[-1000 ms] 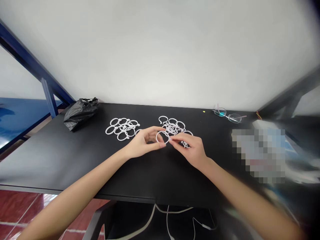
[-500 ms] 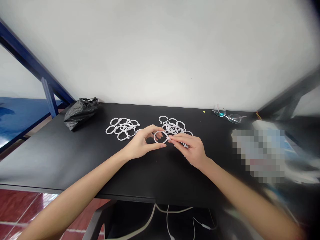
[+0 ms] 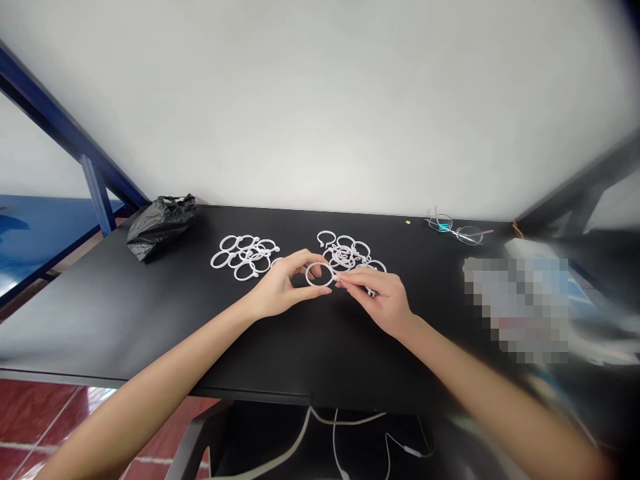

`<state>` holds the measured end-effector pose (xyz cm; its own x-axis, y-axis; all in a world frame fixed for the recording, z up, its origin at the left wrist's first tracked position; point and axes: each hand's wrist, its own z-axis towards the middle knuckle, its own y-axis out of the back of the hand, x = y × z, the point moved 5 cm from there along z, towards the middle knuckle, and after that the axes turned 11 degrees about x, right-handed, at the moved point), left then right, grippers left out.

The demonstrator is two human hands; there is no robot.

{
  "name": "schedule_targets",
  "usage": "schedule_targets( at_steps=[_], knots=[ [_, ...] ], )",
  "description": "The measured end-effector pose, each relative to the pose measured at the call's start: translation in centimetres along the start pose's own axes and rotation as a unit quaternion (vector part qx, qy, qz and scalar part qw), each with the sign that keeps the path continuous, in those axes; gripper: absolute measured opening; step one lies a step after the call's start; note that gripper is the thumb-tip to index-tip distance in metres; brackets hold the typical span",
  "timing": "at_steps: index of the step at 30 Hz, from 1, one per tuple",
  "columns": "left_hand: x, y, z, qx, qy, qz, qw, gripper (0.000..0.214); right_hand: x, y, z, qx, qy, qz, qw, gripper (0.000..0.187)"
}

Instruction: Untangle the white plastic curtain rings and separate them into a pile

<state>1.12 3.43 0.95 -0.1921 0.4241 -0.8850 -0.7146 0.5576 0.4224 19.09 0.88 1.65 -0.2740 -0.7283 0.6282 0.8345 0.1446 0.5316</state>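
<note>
Both hands hold one white plastic ring (image 3: pixel 319 274) just above the black table (image 3: pixel 150 313). My left hand (image 3: pixel 283 287) pinches the ring's left side between thumb and fingers. My right hand (image 3: pixel 383 298) pinches its right side at the clasp. Directly behind the hands lies a pile of several white rings (image 3: pixel 350 255). A second pile of white rings (image 3: pixel 245 255) lies to the left of my left hand.
A crumpled black plastic bag (image 3: pixel 160 223) sits at the table's back left. A pair of glasses (image 3: pixel 454 230) lies at the back right by the wall. A blurred-out object (image 3: pixel 520 307) is at the right. Cables (image 3: pixel 320 440) hang under the table.
The ring and both hands have shifted slightly left and up; the grip on the ring is unchanged.
</note>
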Motion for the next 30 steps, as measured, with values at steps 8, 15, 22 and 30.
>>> schedule_targets(
  at_steps=[8,15,22,30],
  knots=[
    [1.1,1.1,-0.2,-0.031,0.035,0.264,0.963,0.039,-1.4,1.1,0.0,-0.062,-0.092,-0.04,0.993,0.02],
    [4.3,3.3,-0.6,-0.054,0.122,0.438,0.889,0.038,-3.6,3.6,-0.1,-0.097,-0.12,-0.148,0.977,0.013],
    [4.8,3.5,-0.6,-0.044,0.143,0.442,0.884,0.037,-4.6,4.3,-0.2,-0.099,-0.131,-0.155,0.974,0.009],
    [1.7,1.2,-0.1,-0.008,0.045,0.401,0.915,0.032,-4.3,2.9,0.2,0.029,-0.089,-0.171,0.981,0.008]
  ],
)
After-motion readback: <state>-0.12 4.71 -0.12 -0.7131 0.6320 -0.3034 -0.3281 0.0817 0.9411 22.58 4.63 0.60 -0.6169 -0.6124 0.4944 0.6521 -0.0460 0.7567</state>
